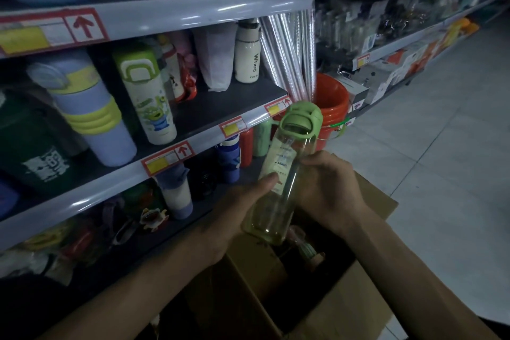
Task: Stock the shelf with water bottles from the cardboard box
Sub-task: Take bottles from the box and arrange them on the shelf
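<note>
A clear water bottle [278, 179] with a green flip lid is held tilted above the open cardboard box [345, 312]. My left hand [234, 212] grips its lower body, thumb across the label. My right hand [328, 188] wraps round the bottle from the right side. Inside the box another bottle top [306, 248] shows dimly. The grey shelf [193, 143] to the left holds several bottles and flasks, with a bare stretch of board [229, 107] on the middle level.
An orange bucket [331, 107] with rolled clear wrap stands at the shelf's end. More shelving with packaged goods runs along the back right. Tiled aisle floor [441, 146] lies to the right of the box.
</note>
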`<state>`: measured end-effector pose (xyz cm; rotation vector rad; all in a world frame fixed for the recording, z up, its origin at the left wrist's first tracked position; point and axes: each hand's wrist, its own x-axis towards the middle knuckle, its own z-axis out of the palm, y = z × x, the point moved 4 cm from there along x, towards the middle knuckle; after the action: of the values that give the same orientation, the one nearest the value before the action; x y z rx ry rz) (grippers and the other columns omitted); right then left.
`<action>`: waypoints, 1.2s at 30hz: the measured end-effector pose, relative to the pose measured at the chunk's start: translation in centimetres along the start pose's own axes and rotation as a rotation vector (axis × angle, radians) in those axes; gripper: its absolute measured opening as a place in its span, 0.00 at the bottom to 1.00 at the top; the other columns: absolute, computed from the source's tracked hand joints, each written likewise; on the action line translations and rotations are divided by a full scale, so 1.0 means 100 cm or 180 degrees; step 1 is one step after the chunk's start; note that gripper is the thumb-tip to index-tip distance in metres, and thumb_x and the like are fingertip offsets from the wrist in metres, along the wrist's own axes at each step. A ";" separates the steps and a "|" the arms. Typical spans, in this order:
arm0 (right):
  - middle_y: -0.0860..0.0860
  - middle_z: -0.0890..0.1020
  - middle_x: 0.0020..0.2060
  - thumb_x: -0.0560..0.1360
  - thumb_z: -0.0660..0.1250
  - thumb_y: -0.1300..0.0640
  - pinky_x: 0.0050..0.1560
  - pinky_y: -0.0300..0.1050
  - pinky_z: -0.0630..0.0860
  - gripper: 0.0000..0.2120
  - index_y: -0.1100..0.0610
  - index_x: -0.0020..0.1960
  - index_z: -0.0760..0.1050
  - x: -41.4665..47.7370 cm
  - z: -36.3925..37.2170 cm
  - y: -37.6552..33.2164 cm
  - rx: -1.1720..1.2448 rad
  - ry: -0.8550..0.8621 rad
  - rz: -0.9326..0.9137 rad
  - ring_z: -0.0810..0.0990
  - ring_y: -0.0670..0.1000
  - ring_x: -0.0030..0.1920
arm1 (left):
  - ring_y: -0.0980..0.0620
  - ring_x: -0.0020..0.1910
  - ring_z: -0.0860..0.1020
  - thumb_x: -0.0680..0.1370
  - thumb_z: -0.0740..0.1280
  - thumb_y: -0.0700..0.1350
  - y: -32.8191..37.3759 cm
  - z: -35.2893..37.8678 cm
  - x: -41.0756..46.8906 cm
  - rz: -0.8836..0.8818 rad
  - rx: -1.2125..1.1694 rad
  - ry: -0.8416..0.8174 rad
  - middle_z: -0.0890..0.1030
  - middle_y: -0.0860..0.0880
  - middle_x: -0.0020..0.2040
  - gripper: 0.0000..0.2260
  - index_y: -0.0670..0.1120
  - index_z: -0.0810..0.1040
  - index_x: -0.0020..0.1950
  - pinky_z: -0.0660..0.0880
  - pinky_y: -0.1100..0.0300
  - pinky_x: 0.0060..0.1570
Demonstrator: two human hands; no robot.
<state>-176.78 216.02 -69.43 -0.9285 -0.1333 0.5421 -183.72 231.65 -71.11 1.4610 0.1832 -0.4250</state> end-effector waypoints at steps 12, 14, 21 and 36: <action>0.50 0.87 0.57 0.66 0.80 0.40 0.61 0.52 0.81 0.34 0.52 0.67 0.76 -0.013 0.010 0.025 -0.0927 0.0984 0.0078 0.84 0.53 0.60 | 0.53 0.55 0.71 0.62 0.80 0.58 0.014 -0.011 -0.022 0.2444 0.3524 0.2610 0.71 0.50 0.56 0.34 0.49 0.72 0.63 0.66 0.65 0.43; 0.50 0.87 0.55 0.67 0.78 0.42 0.60 0.50 0.80 0.29 0.52 0.65 0.78 -0.017 0.014 0.024 -0.0944 0.0972 0.0012 0.85 0.52 0.59 | 0.52 0.54 0.72 0.61 0.83 0.54 0.011 -0.012 -0.023 0.2522 0.3751 0.2711 0.72 0.48 0.56 0.36 0.49 0.72 0.64 0.65 0.65 0.44; 0.54 0.86 0.58 0.69 0.80 0.51 0.64 0.55 0.78 0.28 0.57 0.66 0.77 -0.019 0.013 0.016 -0.0926 0.0872 -0.0139 0.84 0.56 0.61 | 0.59 0.62 0.70 0.70 0.72 0.65 0.015 -0.018 -0.018 0.1902 0.2692 0.1665 0.67 0.55 0.65 0.34 0.56 0.67 0.72 0.73 0.67 0.49; 0.56 0.86 0.54 0.61 0.85 0.44 0.53 0.51 0.84 0.34 0.54 0.62 0.77 0.007 0.044 0.004 -0.1665 0.0929 -0.0383 0.87 0.53 0.51 | 0.71 0.57 0.76 0.75 0.76 0.49 0.043 -0.048 0.005 0.1626 0.1198 0.1129 0.80 0.70 0.56 0.19 0.65 0.77 0.62 0.73 0.74 0.53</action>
<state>-177.80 219.81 -67.16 -1.4882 -0.0661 0.2545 -180.98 236.52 -67.90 1.8763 0.0045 0.2326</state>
